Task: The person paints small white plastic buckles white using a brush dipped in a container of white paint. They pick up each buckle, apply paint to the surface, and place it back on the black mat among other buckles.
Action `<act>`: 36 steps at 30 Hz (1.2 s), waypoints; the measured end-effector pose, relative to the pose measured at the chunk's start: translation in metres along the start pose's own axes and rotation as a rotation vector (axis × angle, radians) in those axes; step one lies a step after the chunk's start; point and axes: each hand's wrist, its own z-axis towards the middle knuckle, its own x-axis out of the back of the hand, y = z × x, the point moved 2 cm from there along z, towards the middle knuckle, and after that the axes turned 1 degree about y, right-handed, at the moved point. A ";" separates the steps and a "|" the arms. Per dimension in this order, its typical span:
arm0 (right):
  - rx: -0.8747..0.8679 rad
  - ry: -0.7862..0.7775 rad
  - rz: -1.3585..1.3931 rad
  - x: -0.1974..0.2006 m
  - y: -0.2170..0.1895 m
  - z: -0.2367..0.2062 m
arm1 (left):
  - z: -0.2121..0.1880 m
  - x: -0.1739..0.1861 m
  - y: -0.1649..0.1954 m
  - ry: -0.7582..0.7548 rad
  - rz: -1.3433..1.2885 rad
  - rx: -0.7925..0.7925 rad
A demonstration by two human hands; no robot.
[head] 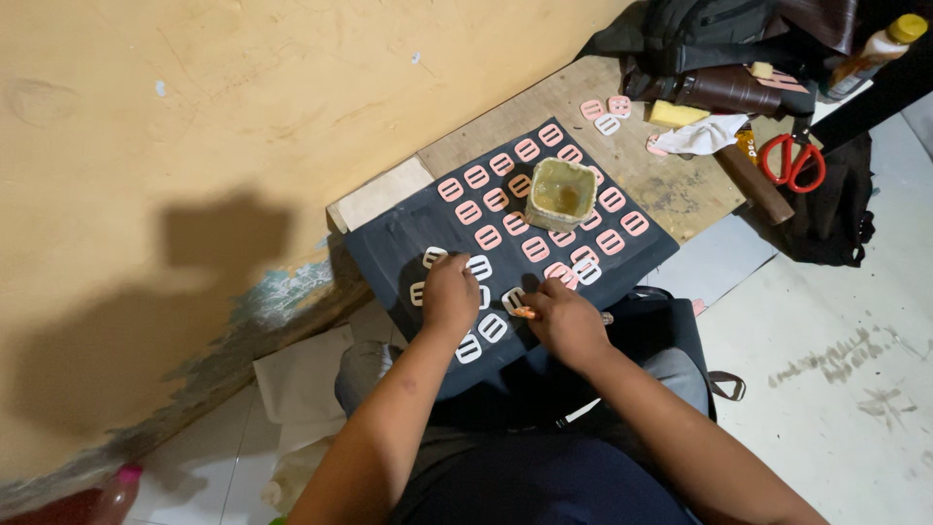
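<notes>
Both hands worked at six o'clock on the dark flat board (389, 255): left hand (450, 295) pressed flat, released, on white slotted plastic buckles (481, 266); right hand (564, 319) pinched a thin orange-tipped stick (525, 313). Risk: the square glue-stained cup (560, 192) at twelve o'clock could tip if knocked.

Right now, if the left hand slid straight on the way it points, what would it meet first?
The left hand points up the dark board. It would probably first meet the white buckle just beyond its fingertips. Past that lies bare board, though depth is hard to judge from above.
</notes>
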 end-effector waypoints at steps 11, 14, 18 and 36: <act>-0.245 0.035 0.037 0.006 0.019 -0.002 | -0.021 0.002 -0.002 0.025 -0.040 0.014; -0.307 0.140 -0.013 0.020 0.028 0.001 | -0.035 0.009 0.006 0.018 -0.081 0.007; -0.373 0.139 -0.002 0.028 0.036 0.002 | -0.051 0.017 0.023 0.086 -0.132 -0.094; -0.340 0.126 0.467 0.043 0.014 -0.011 | -0.073 -0.020 0.042 -0.492 -0.871 0.564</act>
